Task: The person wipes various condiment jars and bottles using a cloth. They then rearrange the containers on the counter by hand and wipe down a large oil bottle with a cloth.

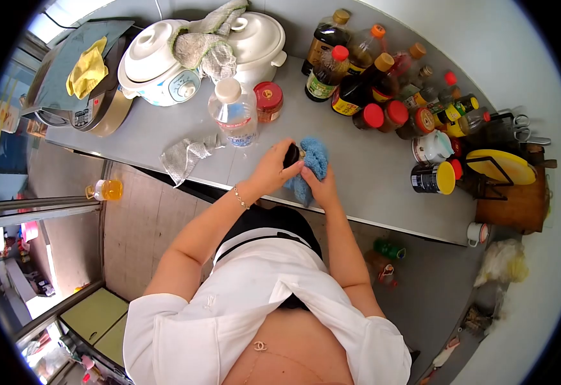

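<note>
My left hand point(272, 168) is closed around a small dark rounded object point(291, 155), whose kind I cannot make out. Close against it, my right hand point(321, 186) grips a fluffy blue cloth point(314, 157), part of which hangs below the fingers. The cloth and the dark object meet or nearly meet just above the counter's front edge. Beyond my left hand stand a large clear plastic bottle point(234, 115) with a white cap and a red-lidded jar point(268, 101). A crumpled grey-white cloth point(187, 157) lies at the counter edge to the left.
Several sauce bottles point(357, 80) and red-lidded jars crowd the back right of the grey counter point(364, 173). Two white lidded pots point(255, 42) and a rice cooker point(104, 106) stand at back left. A yellow-lidded can point(433, 178) and wooden board point(515, 205) are right. An oil bottle point(108, 190) is left.
</note>
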Action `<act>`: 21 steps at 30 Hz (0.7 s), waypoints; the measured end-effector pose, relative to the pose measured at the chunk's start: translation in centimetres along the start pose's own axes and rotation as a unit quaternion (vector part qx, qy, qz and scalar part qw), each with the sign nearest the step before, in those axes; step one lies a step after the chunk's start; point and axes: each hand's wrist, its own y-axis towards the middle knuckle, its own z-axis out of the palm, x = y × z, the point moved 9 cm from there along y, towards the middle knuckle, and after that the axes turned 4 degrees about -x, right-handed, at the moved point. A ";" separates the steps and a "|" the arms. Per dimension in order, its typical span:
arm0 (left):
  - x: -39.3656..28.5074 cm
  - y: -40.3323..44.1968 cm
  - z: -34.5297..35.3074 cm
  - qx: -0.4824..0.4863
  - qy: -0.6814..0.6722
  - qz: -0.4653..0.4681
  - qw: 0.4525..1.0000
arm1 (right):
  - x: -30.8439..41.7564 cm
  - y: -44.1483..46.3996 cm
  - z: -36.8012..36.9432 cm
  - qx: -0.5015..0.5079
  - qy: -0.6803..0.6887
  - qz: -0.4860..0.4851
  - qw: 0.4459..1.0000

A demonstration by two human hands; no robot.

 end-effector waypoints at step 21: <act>-0.4 -1.7 3.5 0.173 0.079 -0.055 0.980 | -7.0 -1.4 2.1 0.030 0.437 0.359 0.824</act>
